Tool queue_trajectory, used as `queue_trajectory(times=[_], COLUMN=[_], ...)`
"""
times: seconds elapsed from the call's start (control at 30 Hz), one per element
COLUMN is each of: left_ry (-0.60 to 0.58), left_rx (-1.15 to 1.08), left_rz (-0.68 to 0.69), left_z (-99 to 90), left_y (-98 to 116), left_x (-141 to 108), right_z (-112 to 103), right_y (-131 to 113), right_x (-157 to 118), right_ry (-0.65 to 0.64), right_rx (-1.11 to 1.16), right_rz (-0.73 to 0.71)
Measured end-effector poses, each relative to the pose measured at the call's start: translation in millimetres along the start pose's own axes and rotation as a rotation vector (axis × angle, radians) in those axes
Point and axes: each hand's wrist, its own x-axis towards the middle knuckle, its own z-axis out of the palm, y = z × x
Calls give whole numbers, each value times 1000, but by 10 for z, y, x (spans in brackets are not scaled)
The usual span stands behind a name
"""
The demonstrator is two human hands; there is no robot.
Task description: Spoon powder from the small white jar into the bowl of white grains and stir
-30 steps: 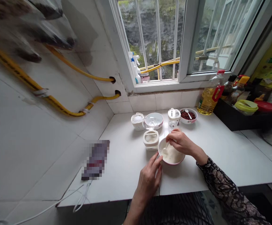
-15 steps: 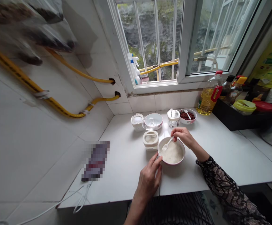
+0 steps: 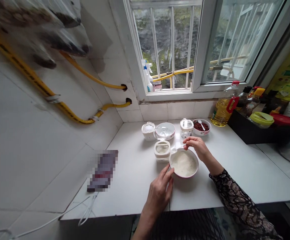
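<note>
A bowl of pale, whitish contents [image 3: 184, 164] sits on the counter. My left hand [image 3: 159, 188] holds the bowl's left rim between thumb and fingers. Pinched in my right hand [image 3: 194, 146] is a small white spoon [image 3: 176, 149], its scoop over the bowl's upper left rim, beside a square container [image 3: 162, 151] with its clear lid raised. Behind stand another container with white contents [image 3: 148, 131], a bowl with something clear [image 3: 165, 130], a lidded clear container [image 3: 186, 128], and a bowl of dark red bits with a white spoon [image 3: 201, 127].
An oil bottle [image 3: 223, 108] stands at the back right beside a black box [image 3: 244, 128] of bottles and lidded jars. A pixelated dark object [image 3: 103, 170] and a white cable [image 3: 87, 210] lie at the left. A barred window [image 3: 169, 50] is behind the counter.
The spoon has lifted from the bowl's contents and moved up and left to the rim near the square container. My left hand stays at the bowl. The view has shifted slightly.
</note>
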Motion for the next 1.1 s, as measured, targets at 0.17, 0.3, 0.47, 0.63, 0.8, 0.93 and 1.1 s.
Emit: queue_trajectory(times=[0.17,0.3,0.47,0.63,0.8,0.93,1.1], left_ry=[3,15,17,-2,-1,-12,-12], left_rx=[-1,24,41,18,18,19,9], left_rz=[10,14,19,14,10,1,5], left_z=[2,12,13,-1,4,10,12], left_y=[8,-1,-16,-2,-6,-19,-26], left_x=[6,-6,-13,-2,-13,-27,-30], right_z=[205,340,358,197,15,46,119], right_y=[12,57,53,-77,-94,-10,25], right_x=[-55,-114,-146,-194,-178,-160,-167], right_ry=[27,1,-129,39,-34,-252,-328], right_rx=[-101,-469,-838,-680,-748,-871,-779], right_rz=[-226,-604,-908,-706,-628,-640,-488])
